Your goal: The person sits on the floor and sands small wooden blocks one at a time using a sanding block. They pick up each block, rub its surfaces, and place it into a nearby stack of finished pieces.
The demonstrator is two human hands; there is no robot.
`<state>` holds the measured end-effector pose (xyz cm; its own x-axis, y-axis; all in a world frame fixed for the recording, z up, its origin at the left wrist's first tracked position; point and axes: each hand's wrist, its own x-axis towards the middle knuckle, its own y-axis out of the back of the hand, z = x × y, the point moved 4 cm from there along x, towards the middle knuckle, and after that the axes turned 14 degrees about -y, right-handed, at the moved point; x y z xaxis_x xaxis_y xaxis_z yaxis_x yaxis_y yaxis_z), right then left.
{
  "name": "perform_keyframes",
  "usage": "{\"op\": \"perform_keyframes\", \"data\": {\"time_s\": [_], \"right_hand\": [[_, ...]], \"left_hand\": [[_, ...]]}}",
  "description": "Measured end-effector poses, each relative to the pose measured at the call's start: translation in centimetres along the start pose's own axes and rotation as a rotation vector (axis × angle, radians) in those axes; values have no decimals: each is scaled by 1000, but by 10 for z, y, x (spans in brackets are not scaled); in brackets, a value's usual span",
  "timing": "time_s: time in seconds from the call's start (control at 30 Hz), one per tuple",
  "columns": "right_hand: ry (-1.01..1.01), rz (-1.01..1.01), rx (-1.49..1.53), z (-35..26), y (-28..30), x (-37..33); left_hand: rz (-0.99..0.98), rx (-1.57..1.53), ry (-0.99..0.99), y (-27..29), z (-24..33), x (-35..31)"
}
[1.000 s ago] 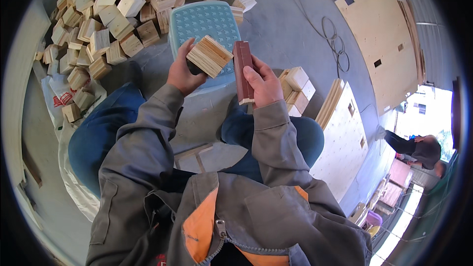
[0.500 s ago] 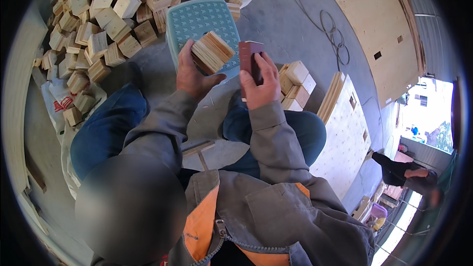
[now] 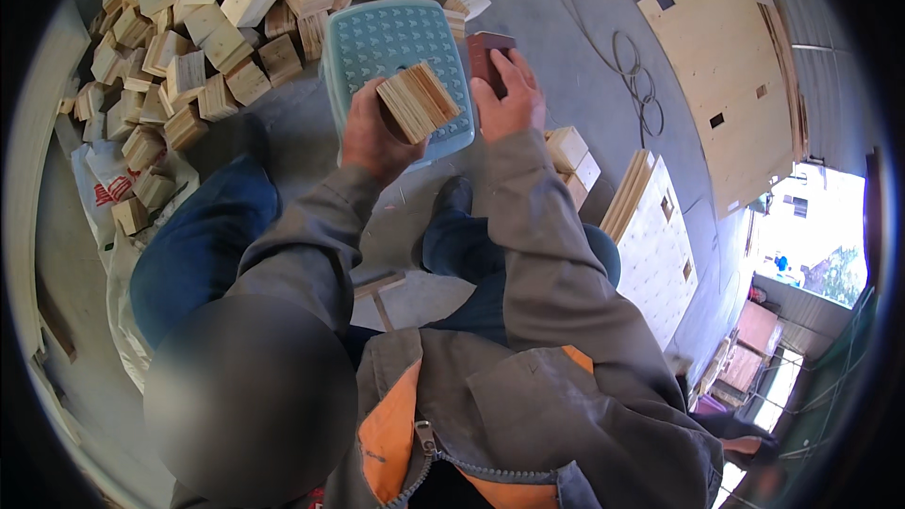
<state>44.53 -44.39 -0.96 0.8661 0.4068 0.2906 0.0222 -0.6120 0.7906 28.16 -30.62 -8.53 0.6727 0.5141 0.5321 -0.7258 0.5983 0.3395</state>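
My left hand (image 3: 372,143) is closed around a layered plywood block (image 3: 419,102), holding it tilted over the teal plastic stool (image 3: 386,30). The striped cut edges of the block face up. To its right, my right hand (image 3: 510,102) grips a reddish-brown sanding block (image 3: 487,49), flat and rectangular, just off the stool's right edge. A gap separates the sanding block from the plywood block. My left fingertips are partly hidden behind the wood.
A large pile of wooden blocks (image 3: 203,24) spreads at the far left. More blocks (image 3: 573,153) are stacked by my right knee, beside leaning plywood panels (image 3: 650,245). A cable (image 3: 636,75) lies coiled on the floor. Part of another person (image 3: 745,438) shows at lower right.
My right hand has moved away from me and slightly right with the sanding block. The plywood block has shifted a little right. The person at right has moved lower in the view.
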Motion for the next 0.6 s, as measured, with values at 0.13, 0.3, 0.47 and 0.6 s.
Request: {"op": "perform_keyframes", "data": {"time_s": [0.13, 0.3, 0.47, 0.6], "right_hand": [[204, 21, 2, -45, 28, -43], [182, -32, 0, -50, 18, -87], [133, -81, -61, -47, -10, -10], [141, -82, -46, -47, -8, -3]], "left_hand": [[11, 12, -7, 2, -3, 0], [12, -18, 2, 3, -5, -1], [31, 23, -31, 4, -3, 2], [13, -39, 26, 5, -3, 1]]}}
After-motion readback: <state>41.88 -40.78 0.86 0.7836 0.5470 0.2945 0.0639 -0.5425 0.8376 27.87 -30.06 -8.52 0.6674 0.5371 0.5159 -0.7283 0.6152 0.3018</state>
